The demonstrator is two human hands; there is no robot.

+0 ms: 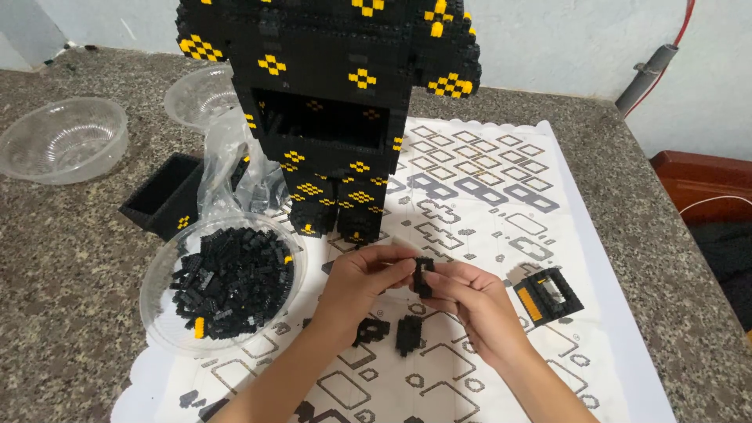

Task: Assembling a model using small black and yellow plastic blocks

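Two empty clear bowls [64,139] sat far to my left on the speckled stone counter [70,258], one near the edge and the other behind it, partly hidden by crumpled clear plastic [235,168]. Just in front of that plastic lay an open black box section [160,196] with a few yellow marks, and nearer to me stood a clear bowl of black bricks [227,283], with a yellow piece or two showing at its rim. Behind it, on the white instruction sheet [501,196], rose the tall black block figure [329,94] dotted with yellow diamond patterns, a square opening in its middle. My left hand [362,276] met my right hand [468,296] above the sheet, in front of the figure's feet, and both sets of fingertips were pinched on a small black brick piece [424,276] held between them. Under my hands, two small black assemblies [392,330] lay on the printed outlines. Farther right, just beside my right hand, a small black-and-yellow frame [548,295] rested on the sheet, and beyond the counter's edge a dark red wooden surface [697,176] showed.
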